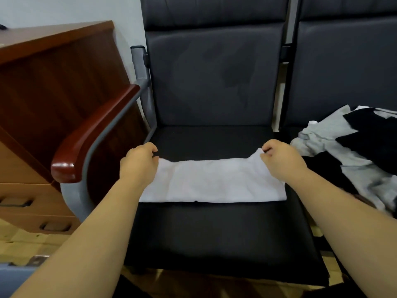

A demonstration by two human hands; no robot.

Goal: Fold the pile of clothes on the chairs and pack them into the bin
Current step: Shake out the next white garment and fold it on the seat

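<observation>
Black padded seat [214,233] fills the middle of the view, its grey backrest [214,78] rising at 12 o'clock against a pale wall. A folded white garment [212,181] lies flat across the seat's middle, spanning nearly the full width. Its near edge runs straight from 9 to 3 o'clock, and bare cushion lies open in front of it toward 6 o'clock and behind it toward the backrest.

The left hand [138,163] sits at the garment's far corner at 10 o'clock, fingers curled and pinching the cloth edge. The right hand [281,160] at 2 o'clock pinches the opposite far corner between thumb and curled fingers, with that corner raised slightly off the seat.

At 3 o'clock, on the neighbouring chair [343,72], a loose pile of clothes [354,151] in grey, black and white lies just beside the right forearm, and its edge spills toward the gap between the seats.

At 9 o'clock a glossy red-brown wooden armrest [92,134] on a grey metal frame bounds the seat's left side. Beyond it stands a dark wooden desk [53,67], with lighter drawers [32,203] below at 8 o'clock over a yellowish tiled floor.
</observation>
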